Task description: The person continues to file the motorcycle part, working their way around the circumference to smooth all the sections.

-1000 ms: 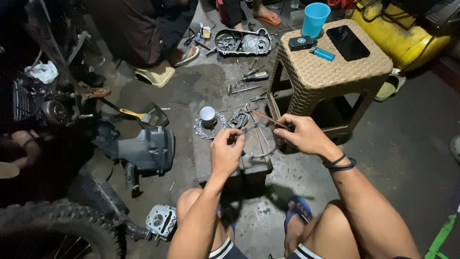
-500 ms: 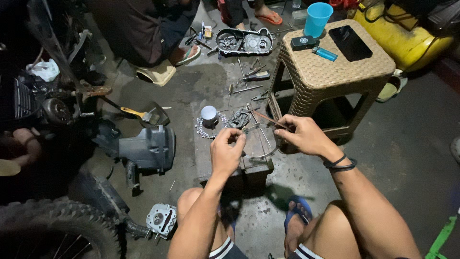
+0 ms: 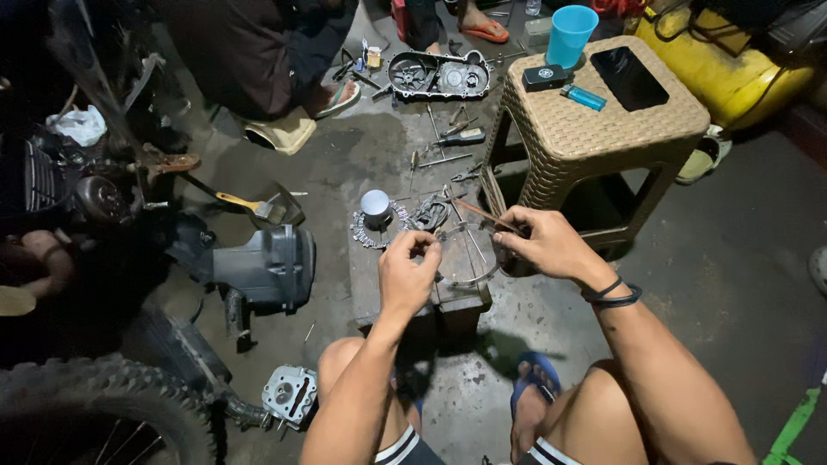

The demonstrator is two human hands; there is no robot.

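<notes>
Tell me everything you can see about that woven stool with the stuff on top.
The woven stool is tan, with a basket-weave look that seems to be moulded plastic. It has a square flat top, four legs and open sides, and stands upright on the grey floor, up and right of the person's hands. On its top stand a light blue cup, a dark phone lying flat, a blue lighter and a small black box. A yellow tank sits just behind it.
</notes>
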